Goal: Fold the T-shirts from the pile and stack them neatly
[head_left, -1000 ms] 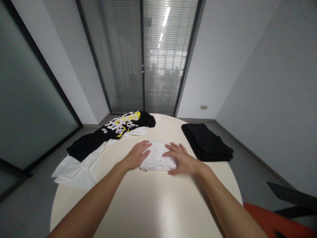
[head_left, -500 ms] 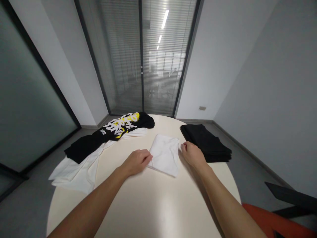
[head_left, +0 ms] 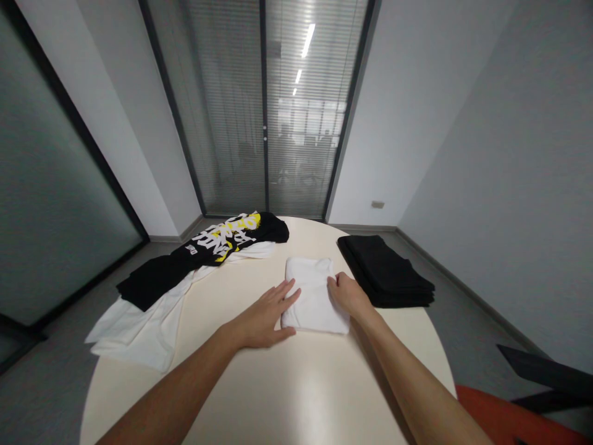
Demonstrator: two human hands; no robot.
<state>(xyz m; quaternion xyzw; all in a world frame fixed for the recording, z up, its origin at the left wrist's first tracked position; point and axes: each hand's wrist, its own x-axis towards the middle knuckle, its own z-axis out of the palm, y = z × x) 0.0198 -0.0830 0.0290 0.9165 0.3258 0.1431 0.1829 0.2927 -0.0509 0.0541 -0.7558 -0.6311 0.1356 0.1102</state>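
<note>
A folded white garment (head_left: 313,295) lies in the middle of the round cream table (head_left: 287,383), its long side pointing away from me. My left hand (head_left: 267,316) lies flat on the table, fingers stretched out, touching the garment's left edge. My right hand (head_left: 348,293) is curled at the garment's right edge, its fingers closed on the fabric there.
A stack of folded black garments (head_left: 386,269) sits at the table's right rim. At the left a black shirt with white and yellow lettering (head_left: 204,250) lies over a white shirt (head_left: 148,315) that hangs off the edge. An orange chair (head_left: 514,420) stands at lower right.
The folded white garment has been turned from lying crosswise to lying lengthwise. My hands left its top and now sit at its left and right edges.
</note>
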